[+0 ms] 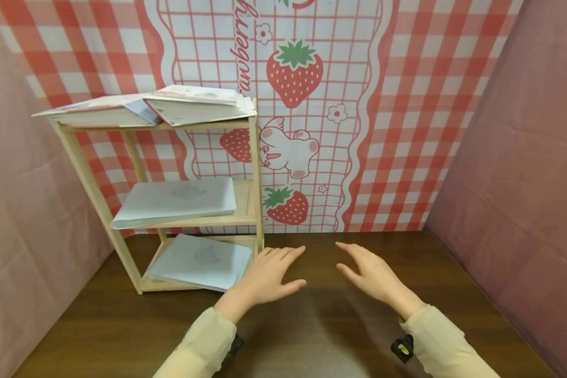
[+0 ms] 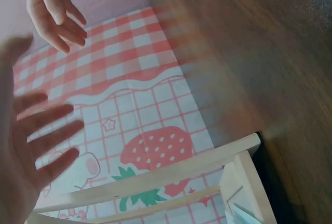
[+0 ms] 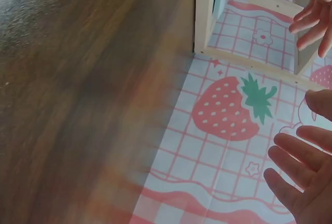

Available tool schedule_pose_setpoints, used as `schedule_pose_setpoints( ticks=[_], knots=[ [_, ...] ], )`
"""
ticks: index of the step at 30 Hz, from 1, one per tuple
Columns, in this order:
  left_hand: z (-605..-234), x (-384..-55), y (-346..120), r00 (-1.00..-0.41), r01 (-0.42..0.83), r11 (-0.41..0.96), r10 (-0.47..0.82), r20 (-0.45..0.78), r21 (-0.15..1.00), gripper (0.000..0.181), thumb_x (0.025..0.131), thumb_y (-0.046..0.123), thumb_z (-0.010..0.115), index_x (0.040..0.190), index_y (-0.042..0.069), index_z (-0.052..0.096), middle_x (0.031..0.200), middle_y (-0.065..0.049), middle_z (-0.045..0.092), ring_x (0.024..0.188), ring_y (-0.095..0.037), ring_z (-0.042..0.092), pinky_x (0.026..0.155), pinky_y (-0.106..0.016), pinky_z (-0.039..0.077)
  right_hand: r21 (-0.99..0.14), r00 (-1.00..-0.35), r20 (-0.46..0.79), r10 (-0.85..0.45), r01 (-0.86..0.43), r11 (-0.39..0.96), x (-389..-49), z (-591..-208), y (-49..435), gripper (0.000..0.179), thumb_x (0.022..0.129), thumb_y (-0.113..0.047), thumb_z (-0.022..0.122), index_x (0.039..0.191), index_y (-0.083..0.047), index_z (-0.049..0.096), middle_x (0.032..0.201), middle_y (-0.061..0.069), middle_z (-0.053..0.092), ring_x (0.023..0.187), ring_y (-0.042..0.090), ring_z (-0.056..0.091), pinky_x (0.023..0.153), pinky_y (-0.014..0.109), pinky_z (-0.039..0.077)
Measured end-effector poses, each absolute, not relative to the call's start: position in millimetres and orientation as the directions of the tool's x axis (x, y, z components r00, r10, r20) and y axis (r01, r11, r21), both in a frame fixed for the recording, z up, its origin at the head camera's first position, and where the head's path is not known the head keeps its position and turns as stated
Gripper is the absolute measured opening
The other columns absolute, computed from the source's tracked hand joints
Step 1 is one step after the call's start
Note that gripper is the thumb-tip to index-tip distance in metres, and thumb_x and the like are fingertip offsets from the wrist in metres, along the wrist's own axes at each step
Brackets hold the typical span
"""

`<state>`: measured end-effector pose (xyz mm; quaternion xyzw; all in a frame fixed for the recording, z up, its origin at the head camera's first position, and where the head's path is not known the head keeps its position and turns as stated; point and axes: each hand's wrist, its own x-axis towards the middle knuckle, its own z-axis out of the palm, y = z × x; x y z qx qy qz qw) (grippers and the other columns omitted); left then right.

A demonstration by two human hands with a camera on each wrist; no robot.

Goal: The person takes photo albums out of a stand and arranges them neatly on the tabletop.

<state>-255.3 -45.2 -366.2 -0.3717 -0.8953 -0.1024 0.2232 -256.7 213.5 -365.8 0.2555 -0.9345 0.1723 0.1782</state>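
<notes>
Wooden shelf unit [image 1: 256,168], three tiers, standing on the brown table [image 1: 326,336] before the person's left side. Placement appeared done on every tier; whether anything was left to adjust could not be told. Top tier: two thick books, a left volume [image 1: 99,114] overhanging the end and a right volume [image 1: 200,102], pages facing front. Middle tier: pale-blue book [image 1: 170,202], faint grey motif, front corner past the edge. Bottom tier: similar pale book [image 1: 196,260], set askew, corner jutting forward. Left hand [image 1: 268,275], beside the unit, and right hand [image 1: 373,274], farther off: both held nothing, fingers extended, thumbs apart.
</notes>
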Motion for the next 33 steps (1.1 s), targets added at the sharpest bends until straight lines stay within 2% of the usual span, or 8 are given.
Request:
schedule_pose_setpoints(
  ticks=[4,9,14,22,27,33],
  knots=[
    [-364,-252,-48,-0.591,0.683,0.730,0.567,0.574,-0.017,0.055,0.081,0.046,0.047,0.126,0.016,0.039,0.106,0.002,0.053,0.094,-0.016,0.051,0.082,-0.039,0.039,-0.254,-0.795,0.449,-0.408,-0.551,0.795,-258,-361,209,0.048,0.084,-0.046,0.043,0.122,-0.016,0.045,0.116,0.000,0.050,0.105,0.017,0.047,0.084,0.038,0.040],
    [-359,-251,-51,-0.567,0.670,0.742,0.533,0.627,-0.024,0.044,0.080,0.038,0.052,0.118,0.015,0.049,0.099,0.003,0.055,0.086,-0.016,0.053,0.080,-0.041,0.040,-0.263,-0.772,0.503,-0.389,-0.565,0.782,-259,-355,202,0.043,0.084,-0.045,0.043,0.114,-0.016,0.051,0.106,-0.002,0.056,0.095,0.013,0.052,0.078,0.034,0.043],
    [-355,-250,-55,-0.542,0.663,0.748,0.508,0.669,-0.031,0.032,0.080,0.036,0.051,0.105,0.016,0.057,0.092,0.006,0.055,0.080,-0.013,0.053,0.074,-0.034,0.042,-0.264,-0.750,0.534,-0.390,-0.587,0.766,-259,-349,196,0.032,0.084,-0.040,0.047,0.104,-0.016,0.056,0.098,-0.002,0.059,0.088,0.011,0.054,0.073,0.032,0.044],
    [-345,-250,-64,-0.410,0.683,0.729,0.444,0.797,-0.054,0.013,0.079,0.025,0.055,0.084,0.015,0.062,0.076,0.005,0.058,0.070,-0.012,0.055,0.065,-0.029,0.044,-0.278,-0.729,0.564,-0.387,-0.610,0.743,-258,-335,187,0.019,0.083,-0.031,0.052,0.095,-0.018,0.060,0.090,-0.007,0.059,0.081,0.008,0.055,0.068,0.029,0.045],
    [-340,-250,-71,-0.412,0.660,0.750,0.411,0.813,-0.045,0.011,0.079,0.024,0.055,0.080,0.016,0.062,0.073,0.004,0.058,0.065,-0.012,0.053,0.058,-0.028,0.043,-0.277,-0.726,0.559,-0.401,-0.619,0.735,-259,-329,179,0.024,0.085,-0.037,0.047,0.096,-0.019,0.059,0.092,-0.007,0.059,0.083,0.008,0.055,0.069,0.031,0.045],
    [-335,-248,-79,-0.419,0.640,0.768,0.380,0.825,-0.030,0.013,0.081,0.023,0.053,0.078,0.014,0.062,0.072,0.003,0.058,0.063,-0.013,0.052,0.054,-0.027,0.041,-0.282,-0.714,0.578,-0.397,-0.630,0.723,-259,-324,169,0.019,0.083,-0.028,0.053,0.097,-0.017,0.059,0.093,-0.005,0.060,0.084,0.008,0.055,0.070,0.029,0.045]
  ],
)
